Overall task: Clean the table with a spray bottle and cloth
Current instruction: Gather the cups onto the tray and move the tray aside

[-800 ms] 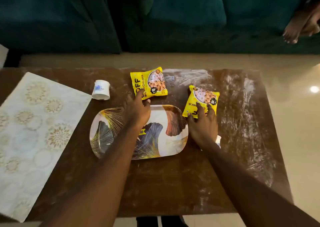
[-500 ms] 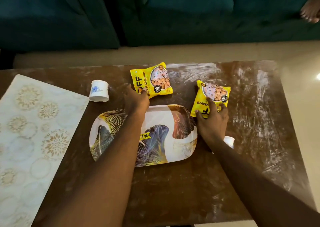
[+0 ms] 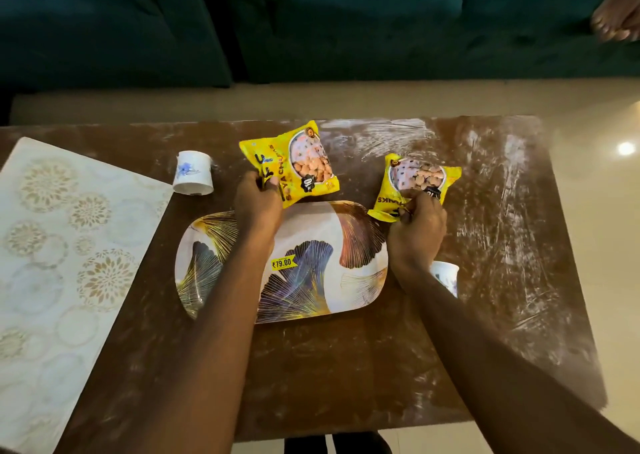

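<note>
both forearms reach up from the bottom edge over the smeared brown table [image 3: 346,367]. the left hand [image 3: 258,204], centre frame, pinches the lower corner of one yellow packet [image 3: 294,162] — fingers clamped on it. the right hand [image 3: 417,232] grips a second yellow packet [image 3: 419,183] right of centre, just above the patterned tray [image 3: 346,245].

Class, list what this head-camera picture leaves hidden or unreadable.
1. Second cup: mostly hidden behind the right hand and wrist.
2. Left packet lettering: partly covered by the left hand.
3. Tray middle: crossed by the left forearm.
4. Spray bottle and cloth: nowhere in view.
</note>
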